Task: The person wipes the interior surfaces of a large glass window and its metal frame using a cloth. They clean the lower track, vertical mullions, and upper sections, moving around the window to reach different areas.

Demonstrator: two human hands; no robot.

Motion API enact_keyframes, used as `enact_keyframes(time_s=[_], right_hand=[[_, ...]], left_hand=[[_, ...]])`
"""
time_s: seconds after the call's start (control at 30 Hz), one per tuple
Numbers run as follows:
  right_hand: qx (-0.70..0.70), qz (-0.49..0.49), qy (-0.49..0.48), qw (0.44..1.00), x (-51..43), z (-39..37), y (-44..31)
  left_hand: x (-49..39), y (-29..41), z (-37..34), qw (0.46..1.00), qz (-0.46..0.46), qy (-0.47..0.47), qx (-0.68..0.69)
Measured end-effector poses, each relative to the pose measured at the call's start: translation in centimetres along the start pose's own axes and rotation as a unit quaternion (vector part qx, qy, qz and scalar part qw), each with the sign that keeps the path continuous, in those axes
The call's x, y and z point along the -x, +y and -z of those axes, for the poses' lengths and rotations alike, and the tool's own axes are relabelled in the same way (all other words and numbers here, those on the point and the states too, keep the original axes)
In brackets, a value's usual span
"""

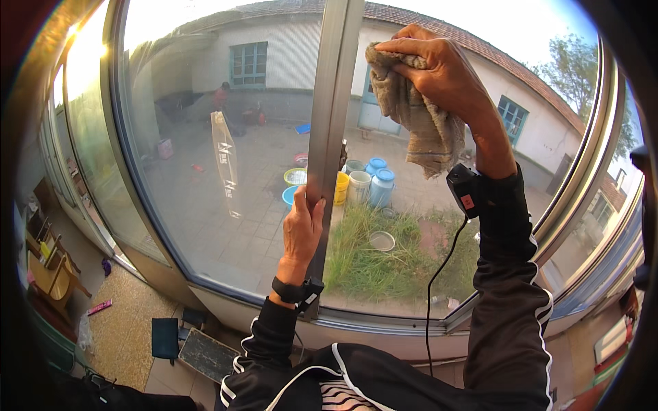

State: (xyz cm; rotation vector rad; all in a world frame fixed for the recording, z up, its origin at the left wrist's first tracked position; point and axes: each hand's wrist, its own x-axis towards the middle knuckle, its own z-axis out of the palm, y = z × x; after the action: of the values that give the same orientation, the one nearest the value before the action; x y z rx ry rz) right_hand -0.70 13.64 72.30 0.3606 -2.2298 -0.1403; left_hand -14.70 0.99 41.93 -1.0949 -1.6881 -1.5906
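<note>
My right hand [437, 69], raised at the upper right, grips a worn brown-grey cloth [411, 103] that hangs down in front of the right window pane [411, 287]. Lower and to the left, my left hand [303, 226] is closed around the edge of the metal upright of a window frame [331, 128]. The left glass pane [180, 205] looks hazy and bears a strip of clear film with printing [224, 164]. Whether the cloth touches glass cannot be told.
A dark cable [437, 277] hangs from the device at my right wrist. Below stand a worn dark table [208, 354] and a dark stool [165, 338]. A wooden chair [54, 277] is at far left. Outside are blue cans [382, 187], a yellow bucket [341, 188], grass and a distant person [221, 97].
</note>
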Motion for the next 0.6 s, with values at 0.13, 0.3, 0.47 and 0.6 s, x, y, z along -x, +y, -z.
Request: enact_keyframes(time_s=[0.13,0.3,0.47,0.6], right_hand=[[-0.155,-0.067,0.05,0.984,12.7,-5.1,-2.4],[-0.232,-0.225,-0.227,0.919,27.8,-16.0,-5.9],[-0.291,-0.283,-0.183,0.895,34.4,-21.8,-7.0],[-0.249,-0.266,0.032,0.931,31.8,-23.7,-8.0]], left_hand=[[-0.3,-0.1,0.5,0.999,0.003,-0.044,0.0],[-1.2,-0.5,1.6,0.992,0.017,-0.12,-0.021],[-1.2,-0.1,1.8,0.981,0.07,-0.17,-0.057],[-0.9,0.2,0.9,0.981,0.083,-0.157,-0.082]])
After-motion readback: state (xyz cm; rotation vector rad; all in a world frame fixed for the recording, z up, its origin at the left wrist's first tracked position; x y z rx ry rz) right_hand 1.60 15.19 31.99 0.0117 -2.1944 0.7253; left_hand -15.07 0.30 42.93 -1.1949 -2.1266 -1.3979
